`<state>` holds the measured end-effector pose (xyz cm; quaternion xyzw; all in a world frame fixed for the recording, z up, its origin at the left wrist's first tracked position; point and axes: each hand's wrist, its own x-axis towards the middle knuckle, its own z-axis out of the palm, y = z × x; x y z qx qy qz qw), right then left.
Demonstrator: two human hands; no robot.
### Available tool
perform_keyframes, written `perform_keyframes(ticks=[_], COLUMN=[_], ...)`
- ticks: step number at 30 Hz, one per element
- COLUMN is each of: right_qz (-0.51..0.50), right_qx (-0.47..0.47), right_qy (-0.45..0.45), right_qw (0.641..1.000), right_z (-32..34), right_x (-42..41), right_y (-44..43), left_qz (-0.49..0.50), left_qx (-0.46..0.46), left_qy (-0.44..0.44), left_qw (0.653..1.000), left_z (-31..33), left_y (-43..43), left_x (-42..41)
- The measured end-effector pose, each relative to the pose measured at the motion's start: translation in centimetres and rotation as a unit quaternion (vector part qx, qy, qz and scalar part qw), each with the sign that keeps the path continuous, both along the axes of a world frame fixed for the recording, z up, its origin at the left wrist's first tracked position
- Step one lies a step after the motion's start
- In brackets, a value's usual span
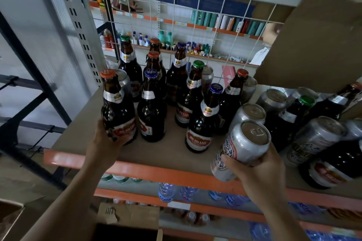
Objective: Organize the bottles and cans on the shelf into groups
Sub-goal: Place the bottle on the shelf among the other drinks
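Here the shelf (172, 152) is a brown board with an orange front rail, backed by white wire mesh (195, 25); more stocked shelves show behind it. The left hand (109, 139) grips an orange-capped bottle (117, 109) standing at the board's front left. The right hand (258, 170) clasps a silver can (242, 146), tilted at the front edge. Other bottles and cans stand mixed across the board.

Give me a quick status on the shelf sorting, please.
Left hand gripping orange-capped bottle at shelf front. Right hand holding silver can over the edge. Bottles and cans still mixed at right.
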<state>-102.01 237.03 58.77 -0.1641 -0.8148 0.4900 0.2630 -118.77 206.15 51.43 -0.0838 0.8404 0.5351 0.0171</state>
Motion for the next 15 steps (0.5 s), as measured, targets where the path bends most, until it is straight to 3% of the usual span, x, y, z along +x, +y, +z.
perform_keyframes(ticks=[7, 15], right_qz=[0.01, -0.002], right_qx=[0.008, 0.001], right_qy=[-0.021, -0.035], right_qw=[1.0, 0.999], right_z=[-1.1, -2.2], right_x=[-1.2, -2.5], right_y=[-0.8, -1.6], left_qz=[-0.037, -0.075], left_qx=[0.038, 0.017], left_qy=[0.027, 0.038], left_qw=[0.998, 0.996], left_z=[-1.5, 2.8], left_y=[-1.0, 0.8], left_x=[-1.2, 0.1])
